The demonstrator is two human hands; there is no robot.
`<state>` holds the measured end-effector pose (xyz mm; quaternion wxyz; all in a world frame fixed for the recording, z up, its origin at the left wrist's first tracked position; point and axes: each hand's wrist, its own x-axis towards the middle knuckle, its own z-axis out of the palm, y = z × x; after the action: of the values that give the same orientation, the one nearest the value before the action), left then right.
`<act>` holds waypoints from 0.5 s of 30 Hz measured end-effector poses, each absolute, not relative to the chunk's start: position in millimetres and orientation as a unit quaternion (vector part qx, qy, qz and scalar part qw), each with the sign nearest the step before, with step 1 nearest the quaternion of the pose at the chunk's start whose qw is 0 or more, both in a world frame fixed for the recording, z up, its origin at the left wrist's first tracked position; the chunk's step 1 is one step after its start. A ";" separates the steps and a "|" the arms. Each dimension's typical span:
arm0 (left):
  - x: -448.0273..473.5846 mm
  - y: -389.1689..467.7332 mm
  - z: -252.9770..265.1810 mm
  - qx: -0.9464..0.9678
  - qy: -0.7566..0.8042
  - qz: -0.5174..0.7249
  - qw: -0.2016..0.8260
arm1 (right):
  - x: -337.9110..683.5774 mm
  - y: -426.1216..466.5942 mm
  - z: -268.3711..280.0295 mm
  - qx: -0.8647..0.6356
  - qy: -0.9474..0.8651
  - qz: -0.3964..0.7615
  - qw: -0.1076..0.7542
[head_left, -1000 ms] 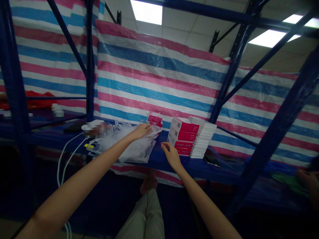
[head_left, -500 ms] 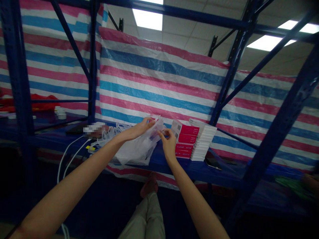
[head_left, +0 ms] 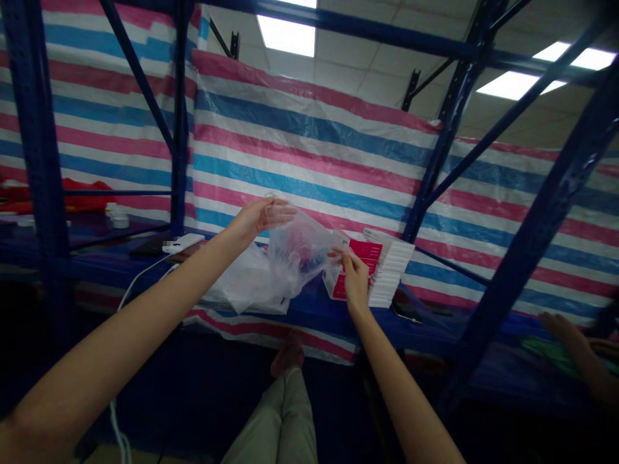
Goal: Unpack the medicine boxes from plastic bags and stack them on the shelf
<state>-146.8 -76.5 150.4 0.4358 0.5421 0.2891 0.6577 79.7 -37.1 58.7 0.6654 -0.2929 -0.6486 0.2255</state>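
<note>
Far left: white tubs [head_left: 117, 217] on the blue shelf [head_left: 312, 306]. Next, a pile [head_left: 242, 287] of thin plastic, edges ragged, lying on the shelf.

Left hand [head_left: 271, 214] is raised above the pile, fingers nearly straight, gripping the bag [head_left: 302, 251] at its upper left edge. Exact finger contact is hazy through the film.

Bag is strung between both hands, off the shelf at the top, lower part hanging in front of the pile; can't tell if it touches. Pink tint shows through; can't tell if that's inside or behind.

Handling, my read: next to no weight, limp, slick, clingy. Won't hold shape on its own, probably tears or stretches if yanked. Best hold is a fingertip pinch on the rim, one per side, light tension. Grabbing mid-film would just bunch it.

Right hand [head_left: 355, 277] is pinching the bag's right edge, thumb against curled fingers, in front of the red boxes [head_left: 371, 252]. White boxes [head_left: 389, 274] stacked right beside those, then a phone [head_left: 407, 313] lying near the shelf's front edge.
</note>
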 end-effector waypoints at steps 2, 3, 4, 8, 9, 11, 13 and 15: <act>-153.5 -80.2 155.6 0.525 0.270 0.674 0.443 | 89.0 -34.7 65.3 -0.280 -0.643 0.248 0.669; -157.3 -80.6 158.7 0.523 0.265 0.679 0.442 | 92.7 -32.8 68.5 -0.274 -0.638 0.260 0.670; -161.1 -80.0 162.2 0.524 0.263 0.681 0.438 | 95.5 -30.7 71.7 -0.272 -0.634 0.274 0.670; -172.5 -71.7 173.1 0.537 0.254 0.681 0.427 | 95.2 -19.3 81.5 -0.287 -0.619 0.346 0.644; -173.0 -70.3 172.0 0.539 0.254 0.680 0.427 | 92.0 -14.9 82.6 -0.288 -0.611 0.368 0.640; -169.7 -71.3 160.7 0.533 0.276 0.677 0.426 | 82.3 -3.1 82.7 -0.289 -0.586 0.401 0.642; -160.6 -78.4 135.6 0.522 0.328 0.672 0.410 | 69.7 12.2 80.0 -0.304 -0.559 0.412 0.652; -147.1 -88.9 100.4 0.528 0.382 0.667 0.361 | 56.5 29.0 75.8 -0.334 -0.560 0.383 0.655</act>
<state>-147.1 -88.9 100.4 0.3609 0.5283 0.3819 0.6670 56.5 29.0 75.8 0.6548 -0.3338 -0.5597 0.3830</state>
